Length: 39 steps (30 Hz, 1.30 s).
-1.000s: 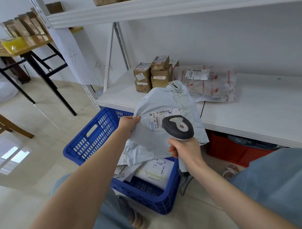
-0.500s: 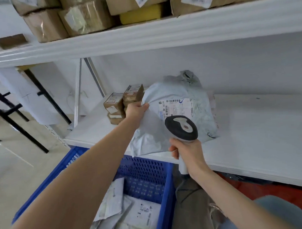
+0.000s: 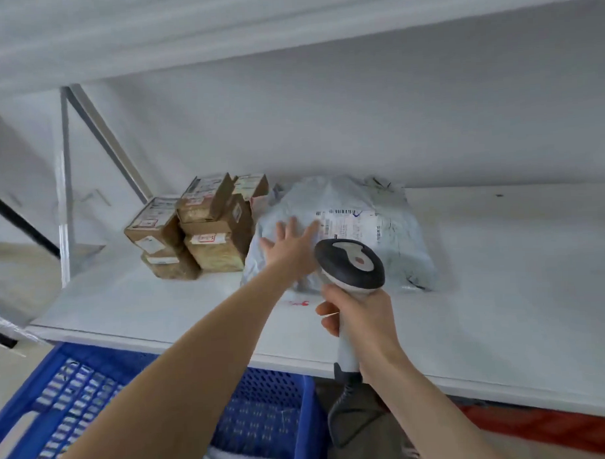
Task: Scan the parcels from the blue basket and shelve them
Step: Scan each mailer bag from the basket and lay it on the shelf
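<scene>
On white shelf mid-frame, above blue basket at lower left: grey poly-mailer parcel, lying flat, label up, just right of stacked brown boxes. Likely light, soft and slick, crumpling under pressure; best taken by a pinched edge or corner fold, not the slippery face. Left hand flat on parcel's left half, fingers spread and straight; right hand below, fingers wrapped tight round handle of scanner.

The parcel is pale grey-blue with a white, black-printed label; the boxes are brown. The shelf is white, the basket blue with a grid of holes, the scanner black and grey.
</scene>
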Tool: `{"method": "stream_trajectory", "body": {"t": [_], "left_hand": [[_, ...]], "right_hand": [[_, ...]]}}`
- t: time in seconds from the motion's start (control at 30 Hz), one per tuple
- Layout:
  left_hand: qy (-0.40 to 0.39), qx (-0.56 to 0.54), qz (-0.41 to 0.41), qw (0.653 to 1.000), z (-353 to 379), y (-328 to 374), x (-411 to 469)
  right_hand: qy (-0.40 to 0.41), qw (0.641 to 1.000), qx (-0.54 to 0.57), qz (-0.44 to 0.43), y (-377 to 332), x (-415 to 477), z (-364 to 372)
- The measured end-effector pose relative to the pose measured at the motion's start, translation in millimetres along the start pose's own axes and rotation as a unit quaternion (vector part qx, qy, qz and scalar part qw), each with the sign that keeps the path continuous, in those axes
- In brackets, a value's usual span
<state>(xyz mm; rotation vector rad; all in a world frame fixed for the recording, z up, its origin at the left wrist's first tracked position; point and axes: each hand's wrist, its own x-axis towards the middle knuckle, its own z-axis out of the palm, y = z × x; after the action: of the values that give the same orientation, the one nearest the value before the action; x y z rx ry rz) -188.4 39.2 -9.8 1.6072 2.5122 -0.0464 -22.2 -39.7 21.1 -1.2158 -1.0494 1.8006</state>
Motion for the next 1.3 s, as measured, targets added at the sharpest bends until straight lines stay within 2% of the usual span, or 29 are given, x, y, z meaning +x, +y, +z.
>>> {"method": "stream_trajectory", "body": {"t": [0.1,0.2,0.5,0.63,0.77,1.07,1.3], "left_hand": [[-0.036,-0.035,-0.026,0.998,21,3,8],[-0.036,-0.053,-0.032,0.997,19,4,17],[0.006,-0.063,-0.024,0.998,12,-15,-11],[0.068,-0.088,-0.014,0.994,15,-47,-49],[0.075,-0.061,-0.017,0.995,30,-94,-104],[-0.072,-0.068,-0.141,0.985,87,-228,-216],[-0.179,-0.096,-0.236,0.95,165,-315,-268]], "right_hand": [[0.009,1.0,0.001,0.005,-1,5,-3],[0.02,1.0,-0.001,0.007,-1,10,-8],[0.026,0.999,-0.007,0.018,2,8,-10],[0.008,0.999,-0.024,0.022,8,-3,-3],[-0.035,0.996,-0.061,0.049,24,-20,14],[-0.182,0.954,-0.139,0.192,90,-62,75],[-0.203,0.919,-0.199,0.273,169,-61,132]]}}
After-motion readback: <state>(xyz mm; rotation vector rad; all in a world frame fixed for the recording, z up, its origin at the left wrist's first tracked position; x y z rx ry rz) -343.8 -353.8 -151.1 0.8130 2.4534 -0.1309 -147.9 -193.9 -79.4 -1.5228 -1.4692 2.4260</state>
